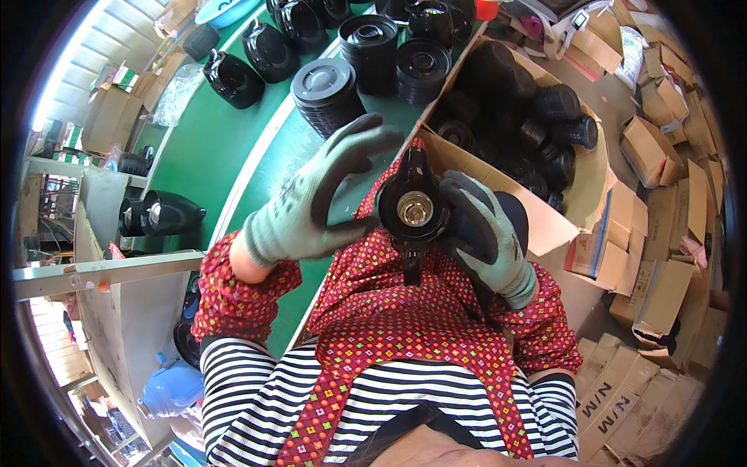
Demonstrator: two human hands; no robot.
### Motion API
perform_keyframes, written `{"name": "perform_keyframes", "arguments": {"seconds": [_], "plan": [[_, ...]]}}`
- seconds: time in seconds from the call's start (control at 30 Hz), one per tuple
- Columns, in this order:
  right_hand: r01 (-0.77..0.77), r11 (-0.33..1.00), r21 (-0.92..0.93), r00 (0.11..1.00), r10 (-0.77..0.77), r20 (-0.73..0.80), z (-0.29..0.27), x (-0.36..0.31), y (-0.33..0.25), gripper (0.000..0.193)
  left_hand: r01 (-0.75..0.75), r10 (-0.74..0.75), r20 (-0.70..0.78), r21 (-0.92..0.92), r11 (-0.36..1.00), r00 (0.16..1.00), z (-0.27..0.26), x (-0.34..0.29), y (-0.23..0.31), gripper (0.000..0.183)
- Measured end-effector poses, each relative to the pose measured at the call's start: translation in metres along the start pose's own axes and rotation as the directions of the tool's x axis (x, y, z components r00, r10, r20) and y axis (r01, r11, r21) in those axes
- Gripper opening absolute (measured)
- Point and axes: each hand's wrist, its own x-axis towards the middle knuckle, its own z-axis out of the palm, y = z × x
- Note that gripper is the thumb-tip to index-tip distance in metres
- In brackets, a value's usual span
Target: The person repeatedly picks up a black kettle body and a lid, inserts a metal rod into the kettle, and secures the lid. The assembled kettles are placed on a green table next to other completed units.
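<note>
In front of my apron a black jug (393, 204), probably a vacuum jug, is turned with its round mouth toward me. A shiny, glass-like liner shows inside the mouth. My right hand (486, 237), in a grey-green work glove with dark palm, is wrapped round the jug's right side. To the left, my left hand (319, 194) in a matching glove is spread with fingers and thumb apart. Its thumb tip comes close to the jug's rim; whether it touches I cannot tell. Just beyond that hand stands a stack of black round discs (323, 89) on the green worktable (268, 175).
More black jugs (268, 50) and stacked round parts (368, 47) stand along the far side of the table. A large open carton (537, 194) full of black parts is at my right. Other cartons (654, 148) crowd the floor beyond. A metal rail (117, 274) lies left.
</note>
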Motion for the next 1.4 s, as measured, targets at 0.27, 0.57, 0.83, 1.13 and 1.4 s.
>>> {"name": "perform_keyframes", "arguments": {"seconds": [0.27,0.57,0.83,1.13,1.4], "plan": [[-0.045,0.999,0.024,0.999,0.044,0.013,-0.001,-0.004,-0.004,0.081,-0.128,0.111,0.076,0.281,0.951,0.991,0.048,-0.008,-0.012,0.083],[-0.357,0.857,0.370,0.934,0.332,0.133,-0.004,-0.011,0.069,0.058,-0.361,0.376,0.028,0.350,0.864,0.926,0.086,-0.016,-0.004,0.054],[-0.433,0.741,0.513,0.799,0.579,-0.161,-0.017,-0.017,0.126,0.027,-0.469,0.477,0.208,-0.089,0.879,0.854,0.122,-0.032,-0.046,0.055],[-0.272,0.840,0.470,0.872,0.422,-0.250,0.019,-0.066,0.097,0.007,0.540,-0.452,-0.297,0.509,0.670,0.841,0.035,-0.066,-0.238,0.100],[-0.450,0.798,0.401,0.866,0.500,-0.021,-0.006,-0.037,0.062,0.018,0.447,-0.439,-0.282,-0.037,0.894,0.853,0.050,-0.017,-0.168,0.059]]}}
